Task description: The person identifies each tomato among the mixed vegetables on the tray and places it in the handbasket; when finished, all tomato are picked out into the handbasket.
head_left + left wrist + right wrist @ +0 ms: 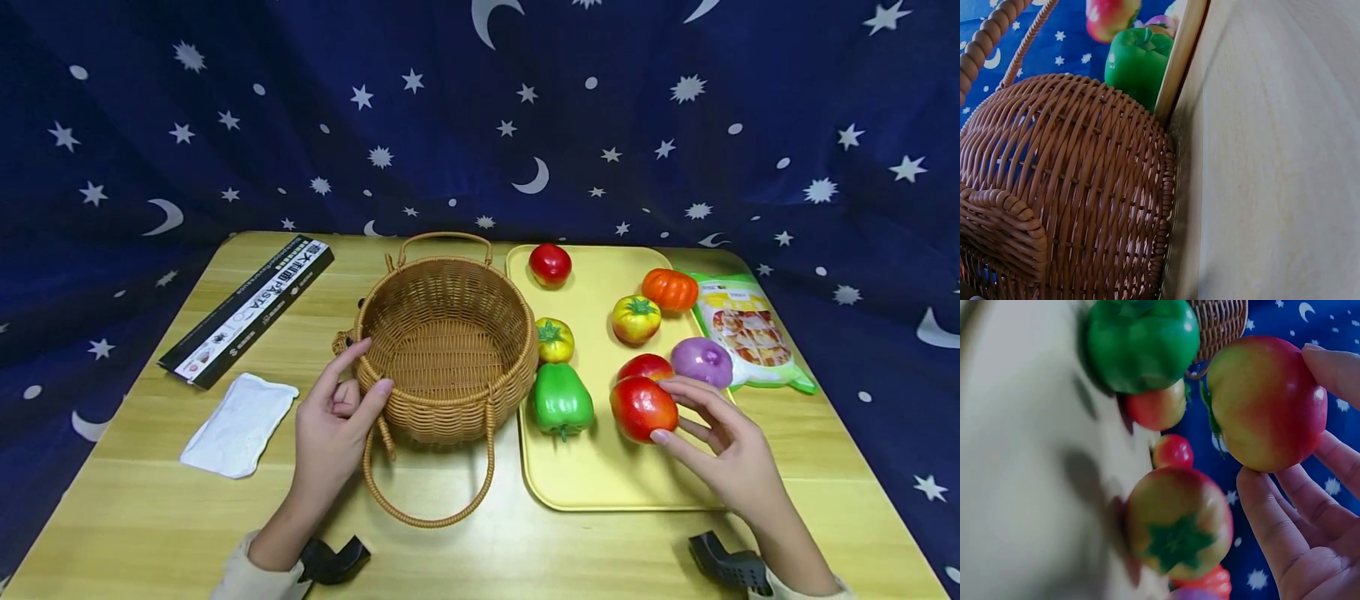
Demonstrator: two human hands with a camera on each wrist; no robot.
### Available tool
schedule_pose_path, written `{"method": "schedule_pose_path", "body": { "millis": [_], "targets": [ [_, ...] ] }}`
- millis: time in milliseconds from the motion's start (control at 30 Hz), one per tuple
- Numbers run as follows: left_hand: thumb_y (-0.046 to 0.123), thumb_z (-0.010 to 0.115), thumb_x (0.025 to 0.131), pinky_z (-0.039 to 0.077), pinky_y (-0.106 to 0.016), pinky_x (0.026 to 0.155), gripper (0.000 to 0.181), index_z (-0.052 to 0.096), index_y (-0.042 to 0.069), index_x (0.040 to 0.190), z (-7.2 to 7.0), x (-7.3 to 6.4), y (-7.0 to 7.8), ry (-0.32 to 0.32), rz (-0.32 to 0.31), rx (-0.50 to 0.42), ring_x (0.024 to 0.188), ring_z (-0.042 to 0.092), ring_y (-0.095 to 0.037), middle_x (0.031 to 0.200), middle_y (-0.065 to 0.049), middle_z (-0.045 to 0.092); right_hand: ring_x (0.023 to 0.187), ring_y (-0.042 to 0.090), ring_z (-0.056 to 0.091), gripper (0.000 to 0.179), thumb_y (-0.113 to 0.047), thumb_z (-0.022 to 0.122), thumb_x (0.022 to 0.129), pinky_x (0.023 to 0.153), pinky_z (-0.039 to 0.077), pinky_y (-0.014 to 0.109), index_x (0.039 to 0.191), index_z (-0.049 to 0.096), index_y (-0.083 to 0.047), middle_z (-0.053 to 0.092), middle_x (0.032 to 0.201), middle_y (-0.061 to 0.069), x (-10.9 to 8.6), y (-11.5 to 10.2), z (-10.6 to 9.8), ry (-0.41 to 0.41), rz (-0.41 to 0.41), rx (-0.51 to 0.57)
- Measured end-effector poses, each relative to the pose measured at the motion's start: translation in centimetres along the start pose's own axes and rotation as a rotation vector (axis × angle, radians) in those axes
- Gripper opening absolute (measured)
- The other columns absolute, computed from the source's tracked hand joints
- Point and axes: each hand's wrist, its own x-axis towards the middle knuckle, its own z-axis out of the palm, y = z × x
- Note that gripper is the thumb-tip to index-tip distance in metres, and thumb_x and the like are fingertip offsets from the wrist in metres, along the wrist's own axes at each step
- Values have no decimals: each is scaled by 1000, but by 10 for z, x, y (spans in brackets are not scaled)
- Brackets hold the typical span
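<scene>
My right hand (716, 446) pinches a red and yellow toy tomato (642, 409) between thumb and fingertips, raised over the yellow tray (585, 487). In the right wrist view the held tomato (1266, 403) shows green leaves on its left side. Below it lies another tomato (1179, 522) with a green star-shaped top. At the left, my left hand (330, 429) holds the near left rim of a round wicker basket (450, 417), thumb and index finger over the edge. The basket's inside is bare, and one handle hangs down in front.
On the tray lie a green bell pepper (562, 400), two yellow tomatoes, a red fruit (551, 265), an orange pumpkin (670, 290) and a purple onion (702, 362). A green-edged food bag (757, 329) lies right. A pasta box (247, 308) and white packet (238, 425) lie left.
</scene>
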Motion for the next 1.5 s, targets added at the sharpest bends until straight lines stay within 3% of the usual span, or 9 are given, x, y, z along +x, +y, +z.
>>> {"method": "schedule_pose_path", "body": {
  "millis": [200, 367, 600, 767, 967, 1200, 1500],
  "targets": [
    [-3, 76, 90, 24, -24, 49, 54, 63, 15, 140, 0, 1, 0, -1, 10, 9, 54, 26, -11, 61, -2, 24, 122, 19, 59, 59, 28, 72, 76, 93, 51, 22, 132, 58, 13, 57, 135, 16, 24, -10, 2, -32, -65, 54],
    [-1, 76, 91, 24, -24, 50, 52, 63, 15, 139, 0, 1, 1, 2, 9, 14, 54, 26, -11, 62, -2, 24, 121, 18, 59, 57, 24, 73, 79, 92, 51, 22, 132, 59, 11, 58, 134, 13, 41, -11, 7, -61, -59, 26],
    [-2, 77, 89, 24, -24, 50, 53, 64, 12, 139, -1, 0, 1, 6, 2, -14, 54, 26, -12, 61, -1, 25, 122, 20, 59, 56, 23, 72, 81, 92, 53, 26, 134, 58, 10, 57, 136, 14, 64, -13, 12, -151, -55, 89],
    [-2, 77, 90, 24, -24, 50, 54, 64, 14, 139, -2, 0, 0, 2, 1, -11, 55, 26, -11, 62, -1, 24, 118, 21, 60, 56, 20, 74, 82, 91, 53, 25, 134, 60, 6, 58, 134, 15, 81, -27, 17, -173, -101, 35],
    [0, 77, 90, 25, -25, 49, 54, 63, 15, 140, -2, 1, 0, -7, -7, 7, 54, 25, -11, 61, -1, 24, 119, 21, 60, 53, 12, 78, 83, 92, 53, 24, 133, 64, -2, 58, 133, 13, 100, -49, 32, -201, -108, -18],
    [4, 77, 91, 25, -25, 49, 53, 63, 16, 140, -3, 1, 1, -11, -29, 9, 54, 25, -11, 62, 1, 24, 121, 26, 59, 51, 10, 78, 84, 95, 52, 29, 132, 64, 0, 58, 134, 14, 125, -71, 55, -297, -143, 64],
    [4, 78, 90, 25, -25, 47, 54, 62, 14, 141, -3, 0, -1, -10, -22, 41, 53, 25, -10, 61, 0, 26, 120, 22, 60, 51, -1, 83, 85, 96, 53, 31, 132, 67, -11, 60, 135, 3, 152, -88, 77, -390, -148, -14]
  ]
}}
